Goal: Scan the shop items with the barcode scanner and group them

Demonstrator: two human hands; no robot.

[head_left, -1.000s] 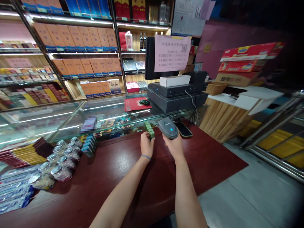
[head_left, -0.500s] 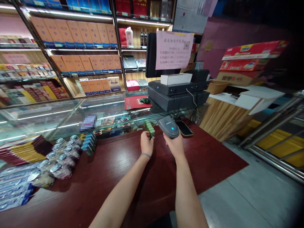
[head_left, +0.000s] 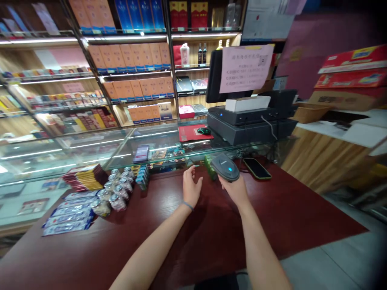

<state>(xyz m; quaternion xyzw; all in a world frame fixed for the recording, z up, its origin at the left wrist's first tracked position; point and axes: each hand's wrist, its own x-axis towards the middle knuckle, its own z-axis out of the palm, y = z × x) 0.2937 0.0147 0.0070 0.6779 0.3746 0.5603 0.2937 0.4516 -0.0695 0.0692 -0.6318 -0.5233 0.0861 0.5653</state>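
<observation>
My right hand (head_left: pixel 236 190) is closed round the grip of a grey barcode scanner (head_left: pixel 225 166) with a blue light on top, held above the dark red counter (head_left: pixel 169 241). My left hand (head_left: pixel 191 187) hovers open just left of it, fingers apart and holding nothing. A stack of small green packs (head_left: pixel 209 166) stands on the counter behind the scanner, partly hidden by it. A dark phone (head_left: pixel 256 168) lies flat to the right.
Small jars (head_left: pixel 116 193), blue packs (head_left: pixel 68 219) and a yellow-and-brown stack (head_left: pixel 86 177) line the counter's left. A glass display case (head_left: pixel 90 149) runs behind. A cash register with monitor (head_left: pixel 250 121) stands at the back right, with a wooden counter (head_left: pixel 326 161) beyond.
My left hand has let go of the green packs and opened, drawing back to the left. The view has swung left, shifting everything to the right. My right hand still holds the scanner.
</observation>
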